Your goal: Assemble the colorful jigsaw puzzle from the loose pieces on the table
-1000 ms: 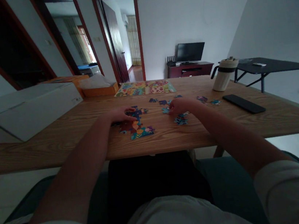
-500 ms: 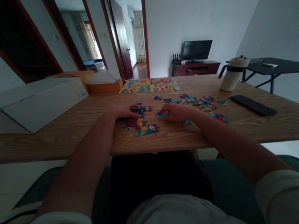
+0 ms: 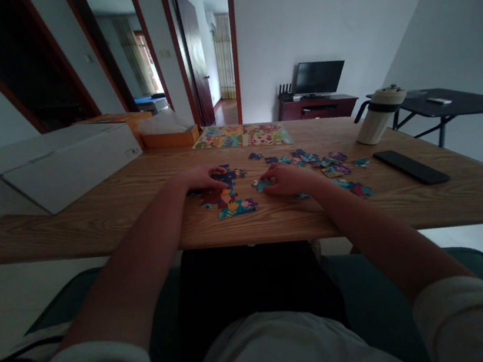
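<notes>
My left hand (image 3: 202,178) rests on the upper left of a partly joined puzzle (image 3: 233,207), its thumb and fingers apart over the dark blue pieces. To the right of that puzzle, my right hand (image 3: 283,179) pinches a teal puzzle piece (image 3: 262,185) just at the tabletop. Several loose pieces (image 3: 307,158) lie in a pile beyond and to the right of my right hand. Another cluster of teal and red pieces (image 3: 358,189) sits beside my right forearm.
On the wooden table (image 3: 139,218) are a white box (image 3: 74,161), an orange tray (image 3: 171,138), a colourful picture sheet (image 3: 242,137), a cream bottle (image 3: 378,118) and a black flat object (image 3: 411,167) at the right.
The teal piece at my right fingertips has shifted slightly and shows more of its surface. My left hand has hardly moved.
</notes>
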{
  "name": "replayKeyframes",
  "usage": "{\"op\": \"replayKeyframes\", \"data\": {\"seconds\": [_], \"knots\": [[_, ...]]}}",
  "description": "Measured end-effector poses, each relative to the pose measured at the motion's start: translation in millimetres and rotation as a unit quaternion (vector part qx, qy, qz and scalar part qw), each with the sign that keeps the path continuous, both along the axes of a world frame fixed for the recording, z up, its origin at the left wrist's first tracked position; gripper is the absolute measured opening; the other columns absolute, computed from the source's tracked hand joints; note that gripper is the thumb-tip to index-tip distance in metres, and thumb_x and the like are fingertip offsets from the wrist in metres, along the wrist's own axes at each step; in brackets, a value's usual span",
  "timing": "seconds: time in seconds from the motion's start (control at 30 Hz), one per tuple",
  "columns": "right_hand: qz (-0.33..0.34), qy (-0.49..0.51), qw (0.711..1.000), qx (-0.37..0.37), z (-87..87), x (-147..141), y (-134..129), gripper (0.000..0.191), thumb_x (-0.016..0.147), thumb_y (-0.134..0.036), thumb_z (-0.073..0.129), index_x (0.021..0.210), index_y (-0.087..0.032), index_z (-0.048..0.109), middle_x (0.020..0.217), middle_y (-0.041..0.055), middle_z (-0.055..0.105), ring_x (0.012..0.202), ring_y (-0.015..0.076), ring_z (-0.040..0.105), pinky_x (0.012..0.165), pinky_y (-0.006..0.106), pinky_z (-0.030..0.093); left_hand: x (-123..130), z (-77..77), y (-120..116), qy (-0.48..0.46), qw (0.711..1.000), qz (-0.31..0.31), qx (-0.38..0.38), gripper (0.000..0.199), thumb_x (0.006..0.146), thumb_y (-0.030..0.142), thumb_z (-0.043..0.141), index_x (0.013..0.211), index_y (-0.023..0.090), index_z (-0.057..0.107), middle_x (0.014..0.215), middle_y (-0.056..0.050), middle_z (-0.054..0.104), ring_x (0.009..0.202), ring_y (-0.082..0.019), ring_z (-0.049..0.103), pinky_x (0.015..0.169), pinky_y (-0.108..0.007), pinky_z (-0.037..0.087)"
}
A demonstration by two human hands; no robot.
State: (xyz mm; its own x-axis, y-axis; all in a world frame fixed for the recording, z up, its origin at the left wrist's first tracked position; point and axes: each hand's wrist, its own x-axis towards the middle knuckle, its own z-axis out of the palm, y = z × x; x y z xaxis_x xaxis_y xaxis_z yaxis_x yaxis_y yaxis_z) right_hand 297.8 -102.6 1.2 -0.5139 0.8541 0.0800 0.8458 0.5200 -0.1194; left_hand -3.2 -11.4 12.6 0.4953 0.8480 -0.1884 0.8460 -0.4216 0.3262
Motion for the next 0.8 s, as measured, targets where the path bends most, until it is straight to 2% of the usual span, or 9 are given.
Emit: {"op": "replayKeyframes", "data": {"seconds": [0.07, 0.13, 0.33, 0.63, 0.73, 0.8], "knots": [[0.036, 0.004, 0.999, -0.009, 1.8, 3, -2, 0.044, 0.091, -0.025, 0.063, 0.134, -0.025, 0.074, 0.130, 0.0110, 0.072, 0.121, 0.0274, 0.066, 0.109, 0.034, 0.045, -1, -0.6, 1, -0.003, 1.000, -0.007, 0.002, 0.092, 0.071, 0.071, 0.072, 0.152, 0.033, 0.054, 0.156, -0.005, 0.055, 0.136, -0.032, 0.055, 0.109, -0.035, 0.041], [0.062, 0.015, 0.998, -0.015, 3.2, 5, -4, 0.045, 0.090, -0.020, 0.062, 0.133, -0.026, 0.074, 0.131, 0.0101, 0.071, 0.121, 0.0256, 0.065, 0.109, 0.034, 0.044, -1, -1.3, 2, -0.006, 1.000, -0.011, 0.008, 0.090, 0.072, 0.071, 0.071, 0.152, 0.033, 0.054, 0.157, -0.004, 0.055, 0.136, -0.031, 0.055, 0.110, -0.034, 0.041], [0.081, 0.051, 0.995, -0.027, 5.4, 2, -10, 0.039, 0.087, -0.038, 0.072, 0.124, -0.025, 0.079, 0.128, 0.0100, 0.072, 0.116, 0.0269, 0.068, 0.106, 0.034, 0.048, -5, -2.7, 9, 0.015, 1.000, 0.000, 0.018, 0.090, 0.074, 0.075, 0.068, 0.152, 0.032, 0.055, 0.159, -0.005, 0.052, 0.137, -0.032, 0.054, 0.110, -0.034, 0.041], [0.015, 0.088, 0.994, -0.062, 3.0, 0, -10, 0.050, 0.086, -0.033, 0.074, 0.135, -0.026, 0.071, 0.129, 0.0079, 0.074, 0.112, 0.0263, 0.069, 0.101, 0.036, 0.052, -5, -4.6, 10, 0.010, 1.000, 0.002, 0.018, 0.090, 0.074, 0.074, 0.069, 0.153, 0.033, 0.054, 0.155, -0.005, 0.057, 0.134, -0.032, 0.057, 0.109, -0.035, 0.042], [0.015, 0.112, 0.993, -0.041, 3.0, 11, -1, 0.047, 0.087, -0.027, 0.072, 0.134, -0.026, 0.071, 0.134, 0.0076, 0.071, 0.117, 0.0260, 0.068, 0.103, 0.037, 0.051, -5, -3.9, 11, 0.015, 1.000, -0.001, 0.016, 0.091, 0.074, 0.075, 0.069, 0.153, 0.033, 0.054, 0.156, -0.006, 0.056, 0.135, -0.033, 0.056, 0.110, -0.037, 0.041], [-0.010, 0.151, 0.988, -0.008, 5.8, 28, 8, 0.046, 0.089, -0.026, 0.069, 0.135, -0.024, 0.070, 0.135, 0.0088, 0.071, 0.118, 0.0254, 0.067, 0.103, 0.037, 0.052, -6, -2.8, 10, 0.013, 1.000, -0.009, 0.016, 0.091, 0.074, 0.076, 0.069, 0.153, 0.034, 0.053, 0.158, -0.005, 0.054, 0.137, -0.033, 0.055, 0.110, -0.037, 0.041]]}}
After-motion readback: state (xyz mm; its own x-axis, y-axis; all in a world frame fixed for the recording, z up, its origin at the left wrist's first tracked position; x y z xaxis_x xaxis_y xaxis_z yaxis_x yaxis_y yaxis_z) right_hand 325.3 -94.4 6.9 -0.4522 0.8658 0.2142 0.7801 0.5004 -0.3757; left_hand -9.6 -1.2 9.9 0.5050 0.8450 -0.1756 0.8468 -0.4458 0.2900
